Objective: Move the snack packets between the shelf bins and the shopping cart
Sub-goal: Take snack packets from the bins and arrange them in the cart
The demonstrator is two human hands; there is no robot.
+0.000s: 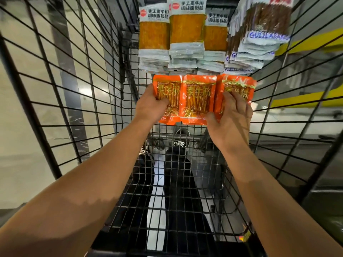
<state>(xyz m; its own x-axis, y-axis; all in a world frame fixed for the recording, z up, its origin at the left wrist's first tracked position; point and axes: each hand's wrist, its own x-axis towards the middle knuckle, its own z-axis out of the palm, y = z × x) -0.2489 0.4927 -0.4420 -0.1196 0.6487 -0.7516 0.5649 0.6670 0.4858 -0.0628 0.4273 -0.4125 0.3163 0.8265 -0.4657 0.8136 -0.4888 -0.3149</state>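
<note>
Three orange snack packets lie side by side on the floor of the black wire shopping cart [78, 101]. My left hand [150, 106] grips the left orange packet [171, 108] at its left edge. The middle orange packet [197, 101] lies between my hands. My right hand [232, 115] presses on the right orange packet [239, 86], thumb at its lower left corner. Beyond them stand stacks of white-and-yellow packets [186, 28] and a stack of white packets with brown sticks [267, 25] at the far right.
The cart's wire walls rise close on both sides. Through the cart floor I see the person's dark trousers and shoes [178, 164] and a metal bar [174, 137]. A pale tiled floor [22, 127] lies left; a yellow-marked surface [304, 97] lies right.
</note>
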